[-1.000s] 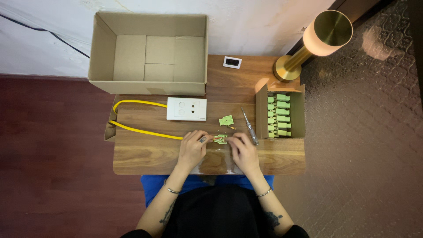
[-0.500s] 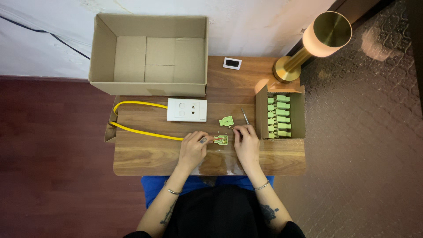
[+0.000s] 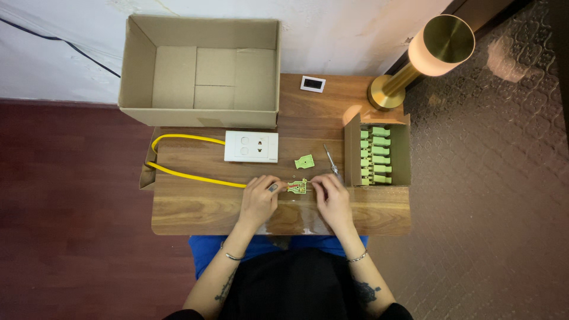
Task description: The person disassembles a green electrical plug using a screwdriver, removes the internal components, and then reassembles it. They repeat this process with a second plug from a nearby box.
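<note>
Green plastic is pinched between two hands at the near edge of the wooden table (image 3: 195, 216). It is a small green plug part (image 3: 298, 187) with thin wires showing in it. The left hand (image 3: 259, 198) is closed on the yellow cable (image 3: 195, 177) right where it goes into the part. The right hand (image 3: 332, 195) is closed on the other end, and a small screwdriver (image 3: 331, 162) seems to be held up in its fingers, though that is hard to see. So the part sits between the two grips, touching both.

To do this well, the part should be kept flat and still, and the cable held tight so the wires are not pulled out. Small, slow pushes are best.

Just past the hands, a loose green cover piece (image 3: 304, 161) lies on the wood. A white socket plate (image 3: 251, 146) is placed beside it. To the right, a small cardboard box (image 3: 353, 148) is filled with more green plugs (image 3: 376, 155). Farther away a big empty cardboard box (image 3: 139, 65), a little white square thing (image 3: 312, 84) and a gold lamp (image 3: 435, 50) are seen.
</note>
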